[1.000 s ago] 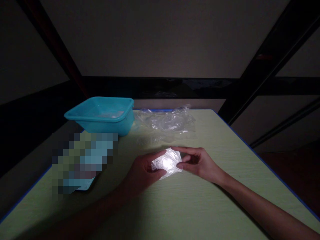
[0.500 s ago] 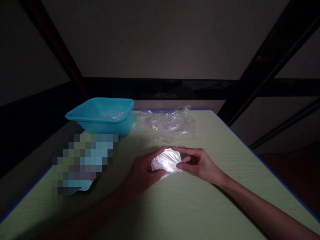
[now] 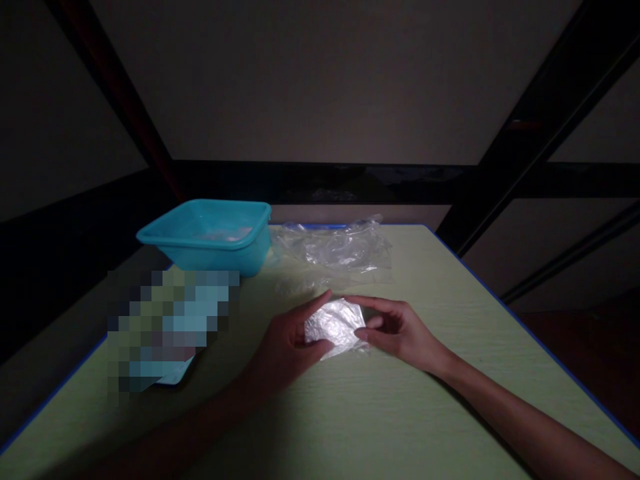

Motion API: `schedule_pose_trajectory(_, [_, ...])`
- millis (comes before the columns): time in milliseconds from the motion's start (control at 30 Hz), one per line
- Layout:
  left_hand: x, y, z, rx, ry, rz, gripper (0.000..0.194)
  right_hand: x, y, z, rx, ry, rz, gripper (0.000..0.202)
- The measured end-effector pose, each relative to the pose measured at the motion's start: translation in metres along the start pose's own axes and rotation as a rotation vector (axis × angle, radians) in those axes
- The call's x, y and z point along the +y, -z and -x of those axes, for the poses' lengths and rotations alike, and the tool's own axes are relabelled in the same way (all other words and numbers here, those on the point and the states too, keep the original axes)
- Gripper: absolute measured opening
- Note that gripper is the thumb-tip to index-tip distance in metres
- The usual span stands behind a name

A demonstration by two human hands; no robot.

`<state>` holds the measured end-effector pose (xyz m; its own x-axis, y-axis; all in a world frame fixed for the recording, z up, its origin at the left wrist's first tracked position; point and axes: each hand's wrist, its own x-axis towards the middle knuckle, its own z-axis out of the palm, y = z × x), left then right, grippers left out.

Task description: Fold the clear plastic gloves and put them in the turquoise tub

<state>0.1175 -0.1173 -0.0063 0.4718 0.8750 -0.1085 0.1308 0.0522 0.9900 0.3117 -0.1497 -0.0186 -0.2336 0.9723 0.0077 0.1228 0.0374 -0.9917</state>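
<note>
A small, flat packet in shiny, crinkled silvery wrap (image 3: 336, 325) is held between my two hands just above the table, near the middle of the view. My left hand (image 3: 285, 343) grips its left side, with the thumb on the near edge and the index finger stretched along the far edge. From the right, my right hand (image 3: 400, 330) pinches it, thumb on the near right corner and index finger along the far edge. A thin clear fringe of wrap shows by the right thumb. What the wrap contains cannot be made out.
Beyond my hands lies a crumpled clear plastic bag (image 3: 345, 247). A turquoise plastic basin (image 3: 225, 257) stands at the back left, pale contents inside. Nearer on the left is a flat, blurred-out light blue object (image 3: 176, 373). The pale table (image 3: 380, 420) has a blue edge.
My left index finger has lifted slightly off the packet's far edge. The packet has tilted a little and stays in both hands. The whole view has shifted slightly.
</note>
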Motion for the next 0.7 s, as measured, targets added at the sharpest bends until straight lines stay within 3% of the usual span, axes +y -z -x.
schedule_pose_trajectory(267, [0.002, 0.000, 0.001, 0.014, -0.022, -0.056, 0.066, 0.002, -0.002, -0.001, -0.047, 0.026, -0.002, 0.037])
schedule_pose_trajectory(467, [-0.013, 0.002, -0.004, -0.020, -0.072, 0.012, 0.060, 0.001, -0.004, 0.000, 0.042, 0.079, -0.041, 0.035])
schedule_pose_trajectory(700, [-0.009, 0.000, -0.002, -0.047, -0.029, -0.027, 0.050, 0.001, -0.004, 0.000, 0.147, 0.163, -0.100, 0.033])
